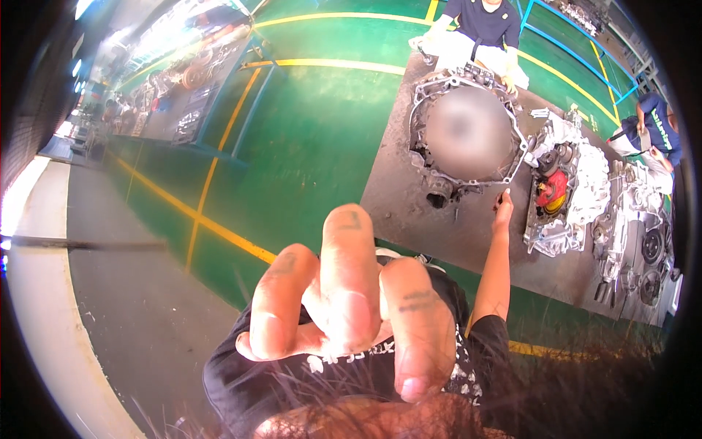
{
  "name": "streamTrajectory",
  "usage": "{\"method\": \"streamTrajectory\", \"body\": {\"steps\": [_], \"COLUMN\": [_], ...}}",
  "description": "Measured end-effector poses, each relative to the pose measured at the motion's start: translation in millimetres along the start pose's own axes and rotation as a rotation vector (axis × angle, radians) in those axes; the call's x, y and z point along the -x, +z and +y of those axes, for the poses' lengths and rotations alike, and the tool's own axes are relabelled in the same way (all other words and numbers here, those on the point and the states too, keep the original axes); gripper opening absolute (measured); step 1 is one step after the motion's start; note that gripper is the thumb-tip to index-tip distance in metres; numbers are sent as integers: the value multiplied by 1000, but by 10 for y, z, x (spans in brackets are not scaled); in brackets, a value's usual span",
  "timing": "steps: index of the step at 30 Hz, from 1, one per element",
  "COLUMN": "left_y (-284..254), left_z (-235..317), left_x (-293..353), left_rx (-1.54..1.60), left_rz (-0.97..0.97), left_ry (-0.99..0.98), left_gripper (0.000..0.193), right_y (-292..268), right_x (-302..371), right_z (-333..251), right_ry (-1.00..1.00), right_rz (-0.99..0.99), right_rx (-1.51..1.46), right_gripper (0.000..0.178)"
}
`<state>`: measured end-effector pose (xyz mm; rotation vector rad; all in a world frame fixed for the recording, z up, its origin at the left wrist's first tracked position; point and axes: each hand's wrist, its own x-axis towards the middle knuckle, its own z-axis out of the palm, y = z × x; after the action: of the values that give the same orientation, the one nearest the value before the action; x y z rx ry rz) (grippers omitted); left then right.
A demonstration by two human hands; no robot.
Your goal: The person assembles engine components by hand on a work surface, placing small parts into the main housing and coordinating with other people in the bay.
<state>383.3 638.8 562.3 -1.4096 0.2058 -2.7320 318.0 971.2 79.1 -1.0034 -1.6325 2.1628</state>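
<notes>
My left hand is raised close in front of the camera. Its fingers are bent and spread apart, with dark marks on them, and nothing shows between them. My right arm reaches forward to the workbench, where my right hand is at the near right edge of a large round metal gearbox housing. The fingers look closed together there, by a small dark spot; what they hold, if anything, is too small to make out. The middle of the housing is blurred. A round pipe-like opening sticks out on its near side.
A person stands across the grey workbench, one hand near the housing. Right of it lie a gearbox part with red and yellow pieces and several metal castings. Another person stands far right; a parts-covered table stands left.
</notes>
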Motion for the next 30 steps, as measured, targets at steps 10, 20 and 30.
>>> {"method": "streamTrajectory", "body": {"steps": [10, 20, 30], "left_y": [62, -1217, -1221], "left_z": [135, 768, 1084], "left_x": [-67, 194, 187], "left_rx": [-22, -434, -623], "left_rz": [84, 854, 929], "left_ry": [16, -147, -62], "left_gripper": [27, 29, 26], "right_y": [52, 67, 148], "right_x": [51, 51, 28], "right_z": [-57, -36, -63], "right_ry": [19, -8, 29], "right_rz": [31, 24, 54], "right_rx": [34, 38, -5], "right_gripper": [44, 44, 41]}}
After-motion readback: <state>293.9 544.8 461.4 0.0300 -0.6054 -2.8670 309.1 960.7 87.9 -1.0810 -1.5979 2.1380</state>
